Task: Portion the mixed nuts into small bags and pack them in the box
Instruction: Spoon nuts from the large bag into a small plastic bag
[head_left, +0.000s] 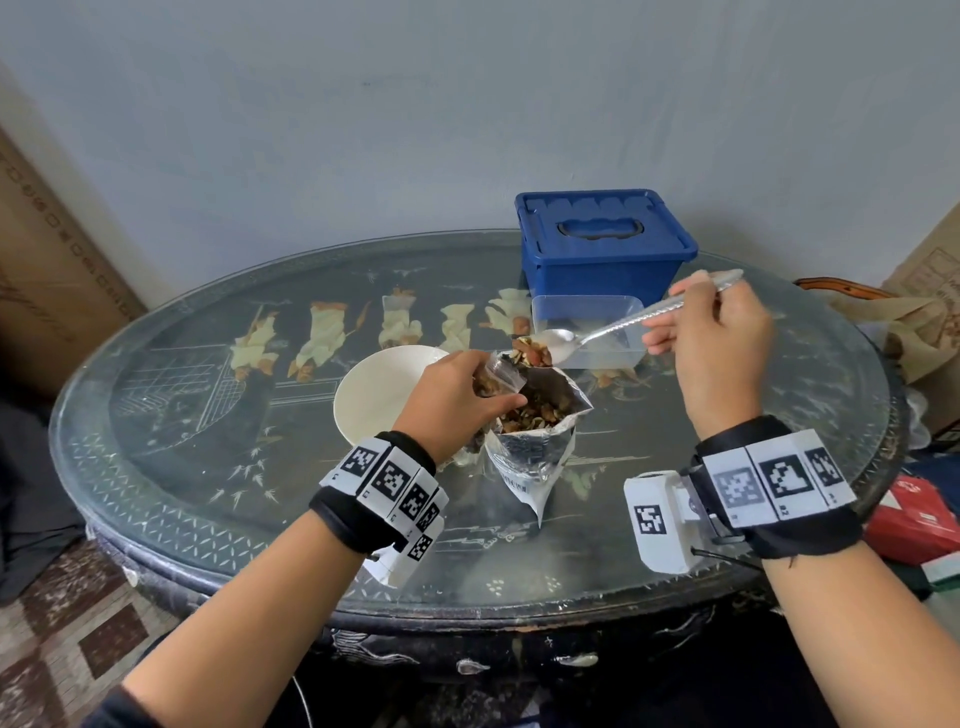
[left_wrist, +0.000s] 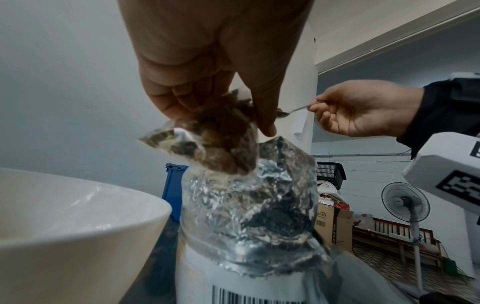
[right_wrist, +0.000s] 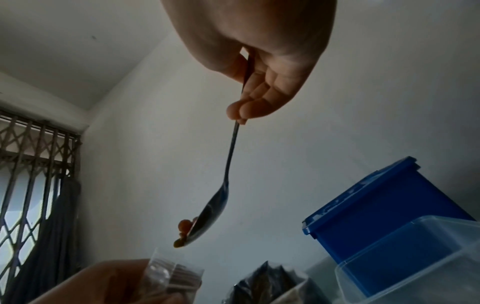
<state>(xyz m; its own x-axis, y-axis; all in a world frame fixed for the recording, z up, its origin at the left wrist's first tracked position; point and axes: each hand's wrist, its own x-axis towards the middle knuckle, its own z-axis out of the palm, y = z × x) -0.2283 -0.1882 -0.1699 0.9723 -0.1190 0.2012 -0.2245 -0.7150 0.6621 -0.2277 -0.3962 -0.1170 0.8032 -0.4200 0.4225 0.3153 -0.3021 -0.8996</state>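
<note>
1. A foil pouch (head_left: 535, 441) of mixed nuts (head_left: 530, 410) stands open on the glass-topped table (head_left: 208, 467); the white bowl (head_left: 374, 395) sits just beside it.
2. The left hand (head_left: 457, 400) pinches a small clear bag (head_left: 498, 374), partly filled, above the pouch's mouth.
3. The right hand (head_left: 711, 332) pinches a spoon (head_left: 613, 327), handle angled up to the right, its nut-laden bowl over the bag.
4. Behind stand a clear tub (head_left: 587, 332) and lidded blue box (head_left: 602, 244).
5. Only the left wrist view shows the pouch's barcode (left_wrist: 249, 296).
</note>
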